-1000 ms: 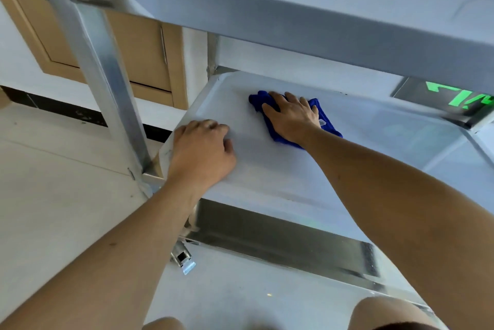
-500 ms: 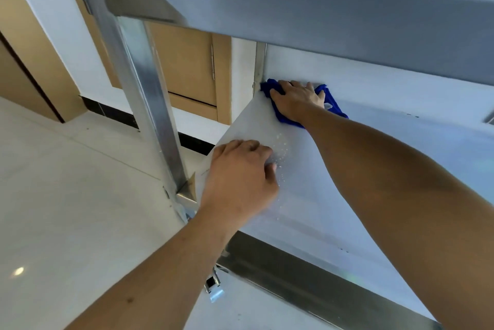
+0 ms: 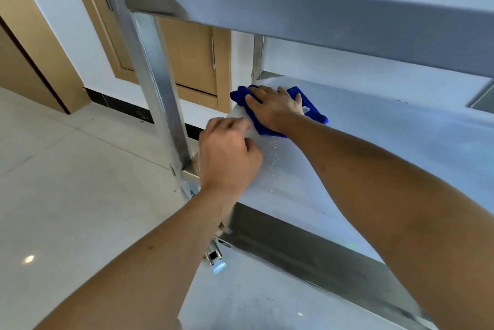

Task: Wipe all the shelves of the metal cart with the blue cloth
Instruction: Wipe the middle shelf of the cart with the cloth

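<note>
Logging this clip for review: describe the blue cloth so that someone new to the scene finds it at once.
Start at the metal cart and find its middle shelf. At that shelf's far left corner lies the blue cloth, pressed flat under the right hand. It is the only vivid blue thing among grey steel.

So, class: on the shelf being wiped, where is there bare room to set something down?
Free: the shelf right of the blue cloth, out to the far edge. Crowded: the left end, where the right hand presses the cloth and the left hand rests.

No text, label, brand, number or sign can be read anywhere.
</note>
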### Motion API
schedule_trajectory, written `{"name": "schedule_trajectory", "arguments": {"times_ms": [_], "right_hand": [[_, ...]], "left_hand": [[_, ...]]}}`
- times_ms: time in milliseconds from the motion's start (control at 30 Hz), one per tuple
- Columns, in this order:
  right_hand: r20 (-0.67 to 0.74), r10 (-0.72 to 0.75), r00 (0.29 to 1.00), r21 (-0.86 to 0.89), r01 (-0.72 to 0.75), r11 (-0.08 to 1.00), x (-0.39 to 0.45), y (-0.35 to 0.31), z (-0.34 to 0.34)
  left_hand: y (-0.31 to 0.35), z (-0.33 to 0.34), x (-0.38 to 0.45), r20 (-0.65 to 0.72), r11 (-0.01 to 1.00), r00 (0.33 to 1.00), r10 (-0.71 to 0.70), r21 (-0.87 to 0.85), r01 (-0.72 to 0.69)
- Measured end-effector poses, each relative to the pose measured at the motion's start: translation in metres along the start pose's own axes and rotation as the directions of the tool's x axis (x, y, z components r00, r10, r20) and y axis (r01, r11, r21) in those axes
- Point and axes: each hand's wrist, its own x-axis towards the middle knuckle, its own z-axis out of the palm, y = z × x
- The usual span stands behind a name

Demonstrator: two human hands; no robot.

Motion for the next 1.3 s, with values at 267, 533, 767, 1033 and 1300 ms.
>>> {"name": "schedule_trajectory", "arguments": {"times_ms": [267,533,767,1033,1300], "right_hand": [[0.057,-0.026,0.998,-0.009,0.027,1.0,-0.089,-0.025,0.0],[0.058,-0.044,0.997,0.014,0.043,0.999,-0.164,-0.038,-0.004],[-0.1,-0.089,0.991,-0.172,0.071,0.983,-0.218,-0.063,-0.001],[-0.212,-0.178,0.961,-0.329,0.101,0.939,-0.223,-0.099,0.026],[-0.126,-0.25,0.96,-0.407,0.18,0.896,-0.216,-0.106,0.033]], "left_hand": [[-0.001,-0.011,0.005,-0.147,0.921,0.95,-0.276,-0.323,0.218],[-0.003,-0.018,0.01,-0.042,0.798,0.914,-0.404,-0.506,0.329],[0.0,-0.026,0.003,0.019,0.806,0.941,-0.339,-0.51,0.301],[-0.036,-0.068,-0.055,-0.106,0.878,0.983,-0.147,-0.472,0.081],[-0.059,-0.085,-0.07,-0.086,0.95,0.991,-0.103,-0.305,0.072]]}}
